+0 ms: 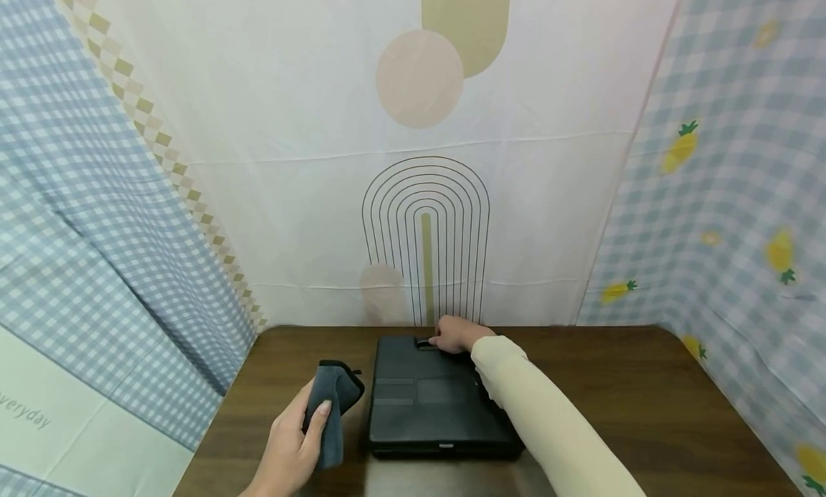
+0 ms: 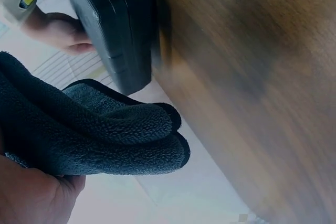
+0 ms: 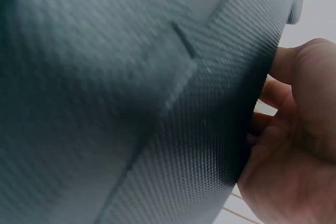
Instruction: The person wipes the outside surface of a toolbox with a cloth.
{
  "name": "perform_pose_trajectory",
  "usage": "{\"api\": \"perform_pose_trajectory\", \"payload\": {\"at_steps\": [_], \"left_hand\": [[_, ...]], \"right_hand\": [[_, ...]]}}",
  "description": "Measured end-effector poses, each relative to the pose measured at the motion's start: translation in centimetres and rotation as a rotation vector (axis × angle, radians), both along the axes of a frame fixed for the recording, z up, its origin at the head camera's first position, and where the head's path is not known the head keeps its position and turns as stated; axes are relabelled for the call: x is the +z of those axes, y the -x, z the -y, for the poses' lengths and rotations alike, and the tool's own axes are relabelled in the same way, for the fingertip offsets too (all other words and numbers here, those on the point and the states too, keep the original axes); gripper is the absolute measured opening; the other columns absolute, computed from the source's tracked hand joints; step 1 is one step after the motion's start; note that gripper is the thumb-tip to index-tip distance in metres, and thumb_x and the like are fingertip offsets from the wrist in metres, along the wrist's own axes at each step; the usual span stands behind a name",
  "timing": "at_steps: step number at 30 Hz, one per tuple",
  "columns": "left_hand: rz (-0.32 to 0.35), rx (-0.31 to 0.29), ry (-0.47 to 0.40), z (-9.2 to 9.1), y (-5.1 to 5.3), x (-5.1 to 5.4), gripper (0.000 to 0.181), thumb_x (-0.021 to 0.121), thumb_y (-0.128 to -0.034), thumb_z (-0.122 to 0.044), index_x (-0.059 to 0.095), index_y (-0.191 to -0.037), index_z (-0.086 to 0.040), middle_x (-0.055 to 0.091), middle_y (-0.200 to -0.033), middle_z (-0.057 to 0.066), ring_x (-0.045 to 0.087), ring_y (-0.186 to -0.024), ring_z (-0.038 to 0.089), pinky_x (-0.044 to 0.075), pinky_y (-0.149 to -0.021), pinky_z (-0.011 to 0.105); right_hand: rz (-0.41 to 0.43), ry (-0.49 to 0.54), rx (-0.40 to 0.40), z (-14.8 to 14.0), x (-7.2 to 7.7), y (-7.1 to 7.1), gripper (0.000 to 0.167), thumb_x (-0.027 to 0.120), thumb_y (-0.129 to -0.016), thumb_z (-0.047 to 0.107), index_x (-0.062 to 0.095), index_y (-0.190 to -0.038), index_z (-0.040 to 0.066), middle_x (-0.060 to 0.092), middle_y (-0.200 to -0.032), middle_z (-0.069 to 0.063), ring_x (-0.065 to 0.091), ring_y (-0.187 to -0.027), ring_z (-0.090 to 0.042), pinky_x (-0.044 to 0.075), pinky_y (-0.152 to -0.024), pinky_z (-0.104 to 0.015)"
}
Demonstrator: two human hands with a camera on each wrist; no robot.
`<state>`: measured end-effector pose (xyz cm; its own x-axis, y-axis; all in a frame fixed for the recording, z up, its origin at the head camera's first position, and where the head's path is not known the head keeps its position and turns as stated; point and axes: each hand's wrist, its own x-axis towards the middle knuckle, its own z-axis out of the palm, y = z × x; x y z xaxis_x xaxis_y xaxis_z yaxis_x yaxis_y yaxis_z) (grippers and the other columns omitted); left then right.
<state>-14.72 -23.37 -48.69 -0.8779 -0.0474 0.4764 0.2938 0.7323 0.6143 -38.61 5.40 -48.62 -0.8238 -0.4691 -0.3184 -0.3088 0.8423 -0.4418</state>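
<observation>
While the right hand (image 1: 459, 333) grips the black case (image 1: 439, 419), ribbed only in right-wrist view, the left (image 1: 292, 439) clutches cloth (image 1: 333, 388) alongside.

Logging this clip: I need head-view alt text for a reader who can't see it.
A person's left hand holds a folded blue-grey cloth with black edging beside a closed, flat black rectangular case on a brown wooden table. Their right hand grips the case's far edge; pale patterned fabric hangs behind.

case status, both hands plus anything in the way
Left hand holding cloth. Right hand at far edge of case, exact grip unclear. Case closed, on table. Right sleeve overlaps its right side.
</observation>
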Motion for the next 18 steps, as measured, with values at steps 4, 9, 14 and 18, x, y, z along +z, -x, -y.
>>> {"api": "perform_pose_trajectory", "payload": {"at_steps": [4, 9, 14, 18], "left_hand": [[-0.003, 0.009, 0.008, 0.2, 0.1, 0.1, 0.043, 0.061, -0.1100, -0.015, 0.058, -0.152, -0.006, 0.070, -0.143, 0.016, 0.073, -0.119, 0.030, 0.065, -0.089, 0.038], [-0.008, 0.035, 0.016, 0.7, 0.0, 0.4, 0.042, 0.059, -0.1108, -0.016, 0.058, -0.152, -0.006, 0.071, -0.143, 0.016, 0.074, -0.117, 0.030, 0.065, -0.088, 0.039], [-0.013, 0.055, 0.015, 1.1, 0.0, 0.8, 0.041, 0.058, -0.1113, -0.016, 0.059, -0.150, -0.004, 0.072, -0.140, 0.017, 0.075, -0.112, 0.029, 0.065, -0.084, 0.037], [0.005, 0.069, 0.014, 1.5, -0.1, 1.0, 0.041, 0.056, -0.1125, -0.018, 0.058, -0.151, -0.003, 0.071, -0.141, 0.019, 0.076, -0.113, 0.032, 0.064, -0.085, 0.041]], "right_hand": [[-0.019, 0.036, 0.024, -0.9, 1.9, -0.3, 0.033, 0.059, -0.111, 0.029, 0.080, -0.114, 0.004, 0.078, -0.108, -0.016, 0.073, -0.092, -0.029, 0.060, -0.086, -0.044], [-0.081, 0.054, 0.074, -2.0, 4.8, -1.3, 0.034, 0.057, -0.112, 0.029, 0.075, -0.128, 0.005, 0.076, -0.126, -0.014, 0.073, -0.111, -0.030, 0.060, -0.096, -0.048], [-0.119, 0.058, 0.117, -3.0, 7.8, -3.3, 0.021, 0.056, -0.113, 0.032, 0.070, -0.111, 0.017, 0.068, -0.094, -0.003, 0.061, -0.078, -0.020, 0.049, -0.072, -0.038], [-0.170, 0.072, 0.163, -3.5, 9.5, -5.4, 0.018, 0.056, -0.113, 0.033, 0.065, -0.108, 0.018, 0.066, -0.094, -0.002, 0.060, -0.080, -0.020, 0.050, -0.075, -0.041]]}}
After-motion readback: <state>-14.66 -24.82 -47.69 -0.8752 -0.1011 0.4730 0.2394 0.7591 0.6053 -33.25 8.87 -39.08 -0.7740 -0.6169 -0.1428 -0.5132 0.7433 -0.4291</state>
